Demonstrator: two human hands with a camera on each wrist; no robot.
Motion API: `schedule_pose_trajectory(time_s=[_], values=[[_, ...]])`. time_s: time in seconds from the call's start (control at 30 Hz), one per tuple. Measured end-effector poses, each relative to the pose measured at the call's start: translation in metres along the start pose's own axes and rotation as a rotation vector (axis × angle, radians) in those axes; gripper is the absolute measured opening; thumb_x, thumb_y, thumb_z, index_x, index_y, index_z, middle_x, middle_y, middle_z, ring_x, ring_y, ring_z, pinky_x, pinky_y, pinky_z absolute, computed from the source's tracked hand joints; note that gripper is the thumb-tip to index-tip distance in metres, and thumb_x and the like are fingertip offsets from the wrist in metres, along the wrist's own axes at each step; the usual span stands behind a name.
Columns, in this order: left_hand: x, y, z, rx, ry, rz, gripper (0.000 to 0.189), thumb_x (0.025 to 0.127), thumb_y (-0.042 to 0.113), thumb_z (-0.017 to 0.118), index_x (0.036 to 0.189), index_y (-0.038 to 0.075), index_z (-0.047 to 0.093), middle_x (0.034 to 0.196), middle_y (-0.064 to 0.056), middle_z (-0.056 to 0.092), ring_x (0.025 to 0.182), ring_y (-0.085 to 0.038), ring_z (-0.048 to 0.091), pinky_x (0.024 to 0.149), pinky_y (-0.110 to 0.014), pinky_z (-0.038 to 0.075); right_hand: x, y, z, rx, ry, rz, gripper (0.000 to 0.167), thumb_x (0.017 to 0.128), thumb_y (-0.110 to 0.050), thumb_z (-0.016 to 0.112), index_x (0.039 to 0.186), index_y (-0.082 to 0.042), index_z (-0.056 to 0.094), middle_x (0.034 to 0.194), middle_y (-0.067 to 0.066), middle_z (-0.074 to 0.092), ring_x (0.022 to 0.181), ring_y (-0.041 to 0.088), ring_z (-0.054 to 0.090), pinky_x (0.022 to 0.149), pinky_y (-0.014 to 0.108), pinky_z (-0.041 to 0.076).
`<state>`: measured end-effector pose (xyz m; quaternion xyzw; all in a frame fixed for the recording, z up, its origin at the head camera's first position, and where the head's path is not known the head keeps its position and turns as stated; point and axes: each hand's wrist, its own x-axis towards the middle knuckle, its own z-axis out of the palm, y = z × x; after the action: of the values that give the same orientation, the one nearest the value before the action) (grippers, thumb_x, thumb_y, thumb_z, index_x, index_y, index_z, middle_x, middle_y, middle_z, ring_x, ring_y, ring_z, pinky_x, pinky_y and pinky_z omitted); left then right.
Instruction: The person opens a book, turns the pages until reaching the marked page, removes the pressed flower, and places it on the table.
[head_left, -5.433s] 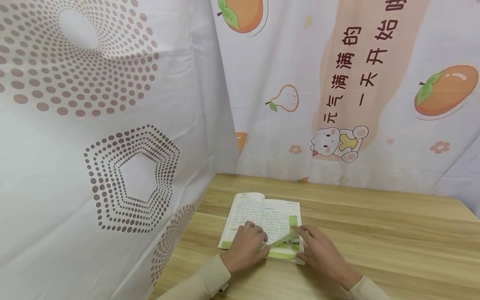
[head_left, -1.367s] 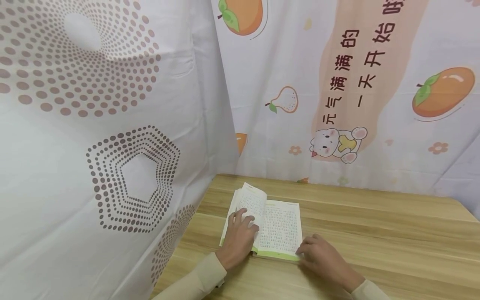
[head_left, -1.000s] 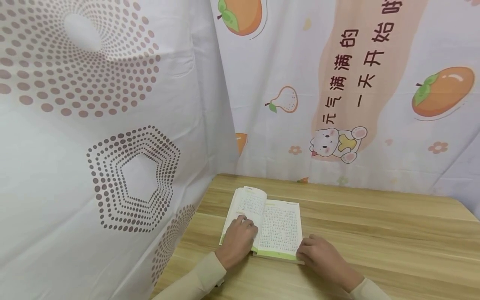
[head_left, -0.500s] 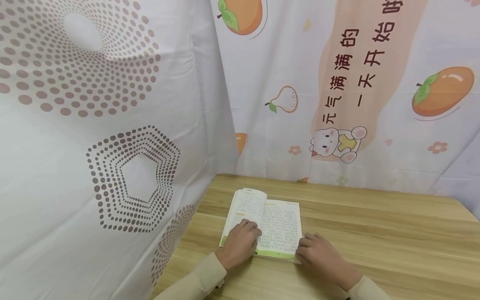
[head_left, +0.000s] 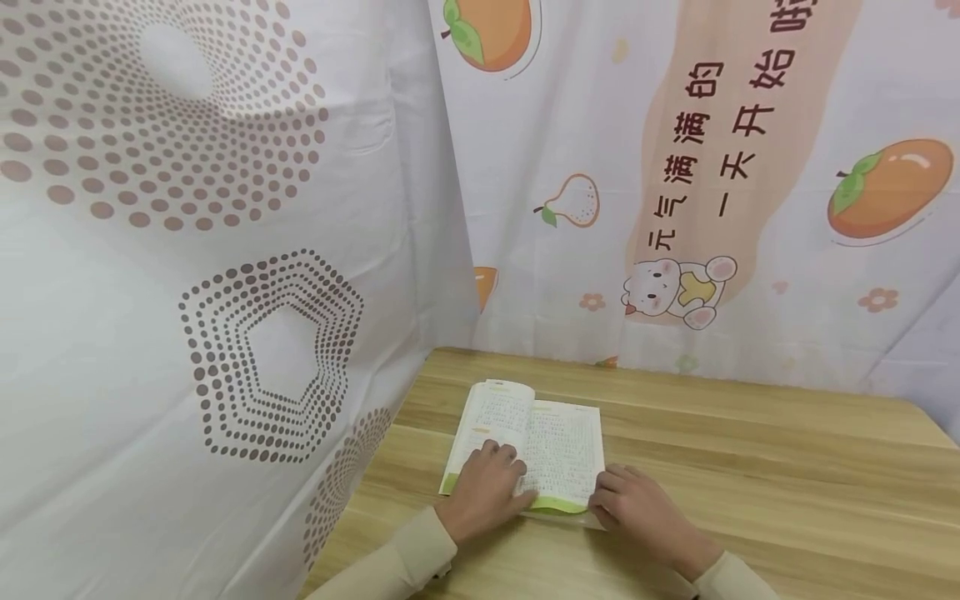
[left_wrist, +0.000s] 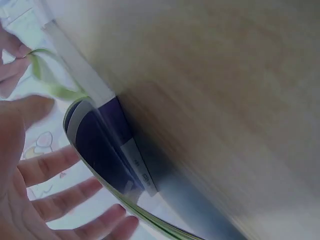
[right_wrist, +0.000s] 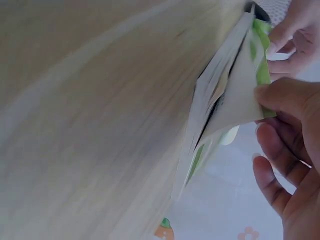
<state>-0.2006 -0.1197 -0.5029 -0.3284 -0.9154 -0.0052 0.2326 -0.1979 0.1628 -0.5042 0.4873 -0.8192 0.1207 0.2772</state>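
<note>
While both hands work at the open book (head_left: pixel 501 417) in the head view, the book lies on the wood-grain table (head_left: pixel 765 475), near its left end. The left hand (head_left: pixel 487 492) rests on the lower part of the left-hand pages, fingers relaxed and gripping nothing, thumb directed toward the right-hand side. The right hand (head_left: pixel 645 512) is at the lower right corner of the right-hand page (head_left: pixel 562 450) and grips that corner. A dotted side curtain (head_left: pixel 112 333) hangs at the left; a back curtain (head_left: pixel 570 117) with fruit motifs and printed characters hangs behind the table.

In the left wrist view, the fingers of the left hand are spread against the curved left-hand pages. A dark purple surface (left_wrist: pixel 97 142) shows beneath the curve, and the table fills the right of the frame.

In the right wrist view, the right hand pinches the page between thumb and fingers at its green-edged corner. The page stands raised from the page stack (right_wrist: pixel 212 82) beneath it. The left hand appears at the upper right.
</note>
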Motion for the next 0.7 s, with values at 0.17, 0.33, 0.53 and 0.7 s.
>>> schedule_pose_trajectory(time_s=[0.17, 0.33, 0.53, 0.7], values=[[-0.0008, 0.0053, 0.0030, 0.095, -0.015, -0.011, 0.071, 0.081, 0.086, 0.056, 0.090, 0.018, 0.075, 0.099, -0.003, 0.066, 0.084, -0.022, 0.058, 0.058, -0.030, 0.049, 0.0005, -0.0018, -0.0028, 0.110, 0.061, 0.076, 0.026, 0.067, -0.006, 0.092, 0.080, -0.021, 0.076, 0.083, -0.016, 0.064, 0.077, 0.000, 0.052, 0.067, 0.013, 0.046], [0.0000, 0.0056, 0.0047, 0.100, 0.028, 0.003, 0.056, 0.083, 0.073, 0.068, 0.086, 0.018, 0.075, 0.091, -0.001, 0.064, 0.079, -0.021, 0.057, 0.055, -0.028, 0.045, 0.0031, -0.0057, -0.0071, 0.131, 0.111, 0.108, 0.031, 0.068, -0.006, 0.092, 0.089, -0.021, 0.075, 0.094, -0.013, 0.067, 0.084, 0.004, 0.056, 0.072, 0.017, 0.049], [0.0027, 0.0035, 0.0013, 0.046, 0.052, -0.044, 0.023, 0.088, 0.030, 0.070, 0.095, 0.009, 0.076, 0.089, -0.004, 0.070, 0.075, -0.020, 0.061, 0.056, -0.027, 0.048, 0.0027, -0.0067, -0.0083, 0.091, 0.119, 0.224, 0.055, 0.068, -0.009, 0.095, 0.118, -0.013, 0.072, 0.114, -0.002, 0.065, 0.099, 0.014, 0.064, 0.078, 0.028, 0.057], [0.0021, -0.0003, 0.0004, 0.070, 0.165, -0.098, 0.042, 0.087, 0.013, 0.063, 0.125, -0.005, 0.064, 0.103, -0.012, 0.072, 0.079, -0.021, 0.066, 0.055, -0.028, 0.052, -0.0028, -0.0051, -0.0035, 0.058, 0.061, 0.214, 0.051, 0.066, -0.016, 0.096, 0.112, -0.013, 0.076, 0.108, -0.003, 0.066, 0.092, 0.011, 0.058, 0.073, 0.025, 0.055]])
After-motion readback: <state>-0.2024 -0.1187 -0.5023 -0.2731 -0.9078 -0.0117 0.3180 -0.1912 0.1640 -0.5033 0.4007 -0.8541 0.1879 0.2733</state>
